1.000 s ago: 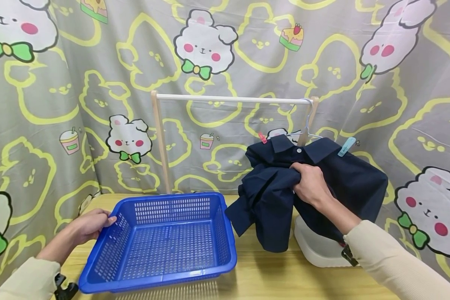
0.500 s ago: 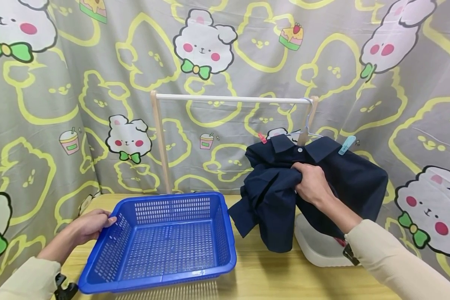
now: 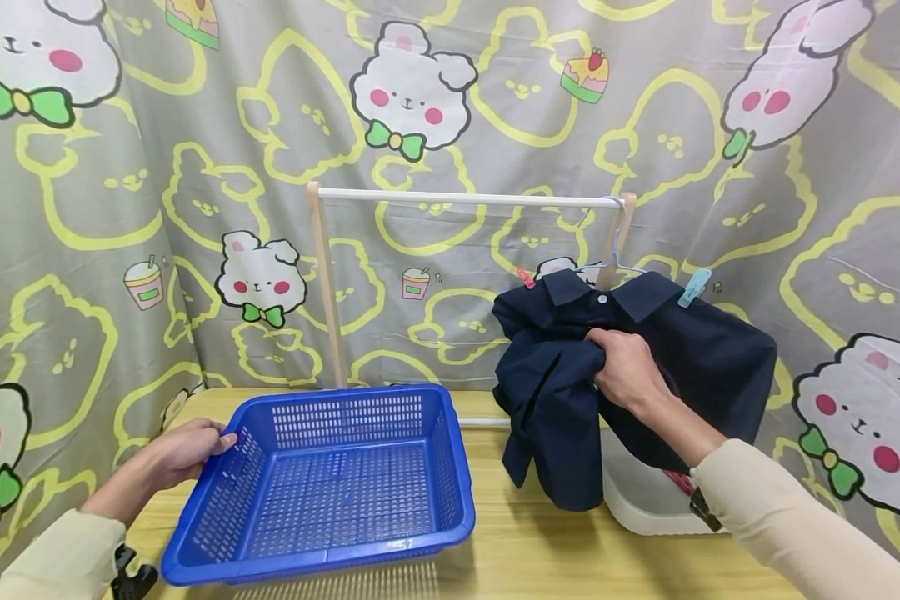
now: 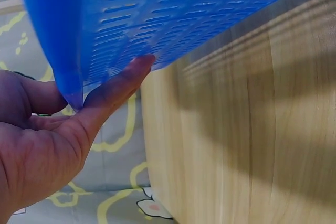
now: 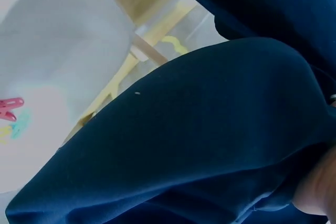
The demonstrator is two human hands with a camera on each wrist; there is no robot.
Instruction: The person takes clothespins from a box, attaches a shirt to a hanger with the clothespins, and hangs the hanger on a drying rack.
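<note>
A blue plastic basket with slotted walls is at the front left, tilted and empty inside. My left hand grips its left rim, and the left wrist view shows thumb and fingers on either side of that rim. A dark navy collared shirt hangs from a thin light-blue hanger on the rack. My right hand holds a bunched part of the shirt's front. Two clothespins sit at the shoulders: a red clothespin on the left and a light-blue clothespin on the right.
The rack's white rail spans two wooden posts at the back. Under the shirt stands a white bin with clothespins inside, one a red clothespin. The wooden table runs back to a patterned curtain.
The lower bunched part of the shirt has swung right, uncovering a white bar at the back of the table. My right hand shifts slightly with it; the left hand and basket stay nearly still.
</note>
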